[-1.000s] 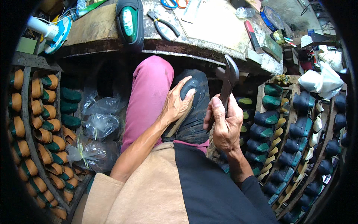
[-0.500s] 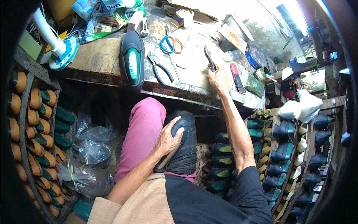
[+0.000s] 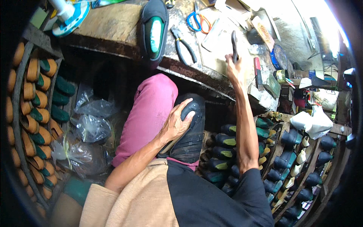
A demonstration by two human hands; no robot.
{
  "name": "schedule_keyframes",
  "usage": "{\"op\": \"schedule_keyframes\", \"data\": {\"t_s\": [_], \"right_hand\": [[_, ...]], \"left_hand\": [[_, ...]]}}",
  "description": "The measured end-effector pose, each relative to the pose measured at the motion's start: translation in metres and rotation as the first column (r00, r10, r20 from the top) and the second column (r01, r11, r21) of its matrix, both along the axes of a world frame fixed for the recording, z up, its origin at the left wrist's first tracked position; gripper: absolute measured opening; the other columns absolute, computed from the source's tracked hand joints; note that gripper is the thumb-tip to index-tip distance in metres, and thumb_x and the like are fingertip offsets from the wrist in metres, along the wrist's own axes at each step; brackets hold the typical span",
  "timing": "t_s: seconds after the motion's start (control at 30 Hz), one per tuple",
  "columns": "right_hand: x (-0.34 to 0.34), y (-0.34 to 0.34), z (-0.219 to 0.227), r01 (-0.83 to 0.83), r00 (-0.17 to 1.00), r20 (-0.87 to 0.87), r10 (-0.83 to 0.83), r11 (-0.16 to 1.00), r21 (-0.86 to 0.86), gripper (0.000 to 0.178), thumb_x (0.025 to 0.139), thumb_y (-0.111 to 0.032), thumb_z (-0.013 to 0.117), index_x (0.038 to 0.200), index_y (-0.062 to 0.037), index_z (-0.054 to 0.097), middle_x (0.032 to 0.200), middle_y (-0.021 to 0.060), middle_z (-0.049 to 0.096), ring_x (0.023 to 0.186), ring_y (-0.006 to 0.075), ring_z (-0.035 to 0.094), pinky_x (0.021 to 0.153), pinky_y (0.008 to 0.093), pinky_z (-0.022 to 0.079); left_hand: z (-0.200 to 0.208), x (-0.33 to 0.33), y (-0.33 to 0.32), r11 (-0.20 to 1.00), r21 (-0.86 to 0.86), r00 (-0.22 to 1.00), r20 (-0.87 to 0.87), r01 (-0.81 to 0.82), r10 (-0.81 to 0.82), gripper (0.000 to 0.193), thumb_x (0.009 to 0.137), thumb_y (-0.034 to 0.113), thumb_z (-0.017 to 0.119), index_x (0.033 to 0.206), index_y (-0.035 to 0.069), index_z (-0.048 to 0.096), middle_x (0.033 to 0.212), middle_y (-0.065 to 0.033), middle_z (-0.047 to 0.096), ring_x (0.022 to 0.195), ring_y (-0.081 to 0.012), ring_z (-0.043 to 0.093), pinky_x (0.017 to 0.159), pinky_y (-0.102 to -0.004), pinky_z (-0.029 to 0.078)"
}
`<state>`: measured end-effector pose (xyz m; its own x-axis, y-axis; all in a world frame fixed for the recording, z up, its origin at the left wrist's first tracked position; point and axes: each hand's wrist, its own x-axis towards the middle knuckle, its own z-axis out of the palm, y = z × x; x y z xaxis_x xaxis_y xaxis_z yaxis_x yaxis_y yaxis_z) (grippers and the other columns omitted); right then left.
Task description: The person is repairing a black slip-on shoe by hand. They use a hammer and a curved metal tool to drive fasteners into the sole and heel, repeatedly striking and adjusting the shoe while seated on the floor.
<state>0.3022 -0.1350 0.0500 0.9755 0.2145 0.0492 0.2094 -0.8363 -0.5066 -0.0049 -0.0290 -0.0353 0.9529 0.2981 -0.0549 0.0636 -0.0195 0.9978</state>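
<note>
My left hand (image 3: 177,123) is wrapped round a black shoe (image 3: 189,109) that lies along my right thigh. Its rounded end points away from me, and my palm and forearm hide much of the rest. Over the workbench (image 3: 106,36), my right arm reaches out, and my right hand (image 3: 236,70) grips a dark, slightly curved hand tool (image 3: 234,43). Its kind is hard to make out; it stands up from the fist. Close to that hand lies a red-handled tool with a flat metal end (image 3: 258,73). Another black shoe with a green lining (image 3: 155,34) rests at the bench's front edge.
Pliers (image 3: 184,46) and blue-and-orange scissors (image 3: 194,20) lie on the bench. A round blue tin (image 3: 279,56) stands farther right. Racks of tan shoes (image 3: 29,90) on the left and dark shoes (image 3: 284,159) on the right flank my legs. Clear plastic bags (image 3: 90,128) sit at lower left.
The view has shifted, so the bench appears higher and farther right. My right hand still grips the dark tool, now more upright. My left hand keeps its hold on the shoe.
</note>
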Motion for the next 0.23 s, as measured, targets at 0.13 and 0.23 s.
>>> {"op": "schedule_keyframes", "data": {"t_s": [0.13, 0.23], "right_hand": [[-0.121, -0.038, -0.004, -0.086, 0.917, -0.313, 0.249, 0.887, 0.453, 0.027, 0.106, -0.029, 0.085, 0.092, -0.0072, 0.078, 0.073, -0.0010, 0.067, 0.061, 0.0066, 0.055, 0.055, 0.0284, 0.040], [-0.182, -0.047, 0.000, 0.166, 0.734, -0.654, 0.184, 0.885, 0.435, 0.025, 0.107, -0.026, 0.085, 0.096, -0.0036, 0.079, 0.079, 0.0003, 0.073, 0.068, 0.0131, 0.064, 0.064, 0.0303, 0.051]], "left_hand": [[0.001, 0.000, -0.004, 1.000, 0.021, 0.999, -0.039, 0.014, -0.013, 0.057, 0.113, 0.029, 0.071, 0.162, 0.003, 0.058, 0.150, -0.0309, 0.069, 0.139, -0.0503, 0.067, 0.121, -0.0526, 0.052], [0.007, -0.003, -0.005, 0.998, -0.002, 0.994, -0.091, 0.057, -0.057, 0.059, 0.112, 0.029, 0.073, 0.163, 0.003, 0.058, 0.156, -0.0283, 0.068, 0.145, -0.0469, 0.066, 0.123, -0.0499, 0.052]]}}
